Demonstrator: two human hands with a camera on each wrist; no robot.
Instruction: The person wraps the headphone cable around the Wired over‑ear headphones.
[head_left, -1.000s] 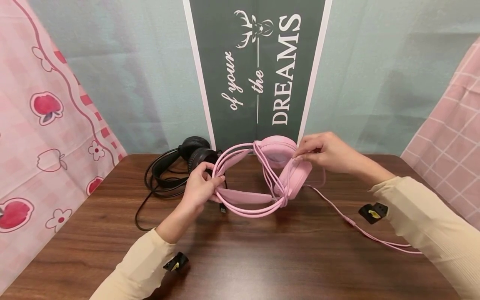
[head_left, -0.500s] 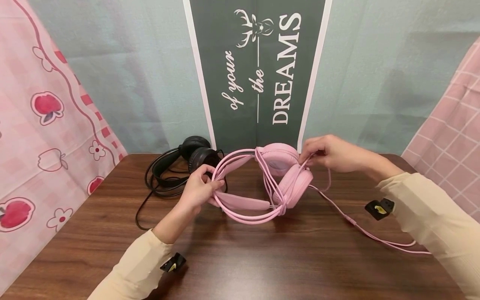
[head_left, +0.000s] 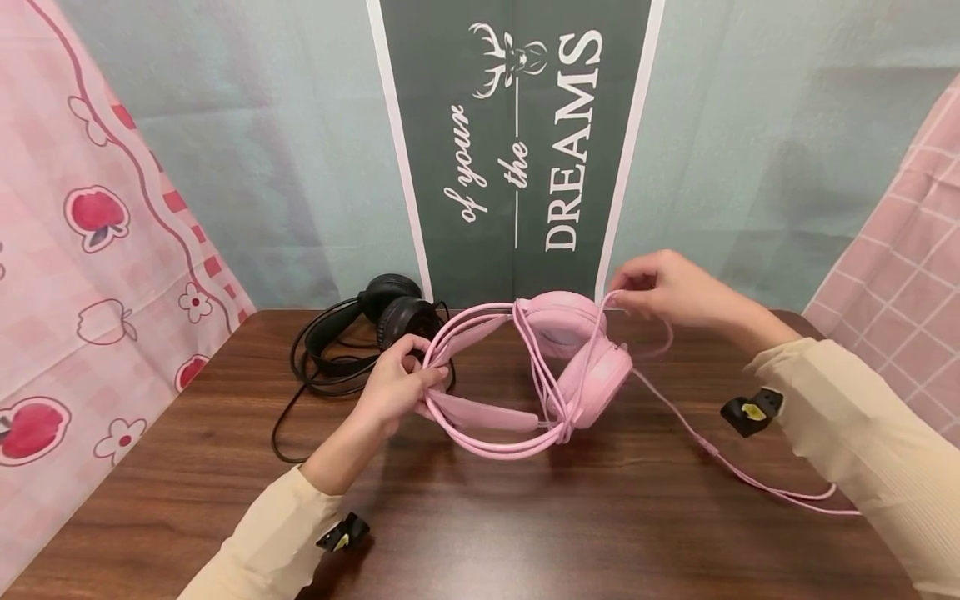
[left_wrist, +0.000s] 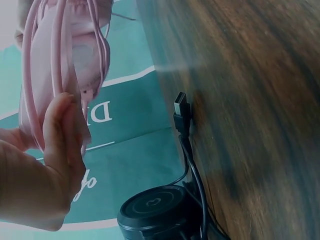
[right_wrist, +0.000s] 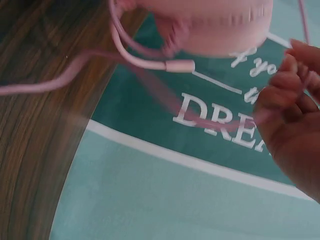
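A pair of pink headphones [head_left: 487,412] is held up over the table, its cable wound in several turns around the headband and ear cups. My left hand [head_left: 396,383] grips the top of the headband between thumb and fingers. Beyond the ear cup [head_left: 600,383], my right hand [head_left: 663,287] pinches a strand of the pink cable, raised off the cups. The right wrist view shows this cable [right_wrist: 200,120] hanging from the right hand [right_wrist: 290,110], blurred. A thin pink stalk with a thicker tip [right_wrist: 180,66] sticks out below the ear cup.
Black headphones [head_left: 405,321] with a looped cable lie behind my left hand. Their USB plug [left_wrist: 181,107] rests on the wooden table [head_left: 480,533]. A loose length of pink cable [head_left: 705,446] trails over the table to the right. Printed cloths [head_left: 517,167] hang around the table.
Over the last second, my right hand has drawn the cable strand up and away from the ear cups. The pink headphones have sunk a little, the left hand keeping its grip.
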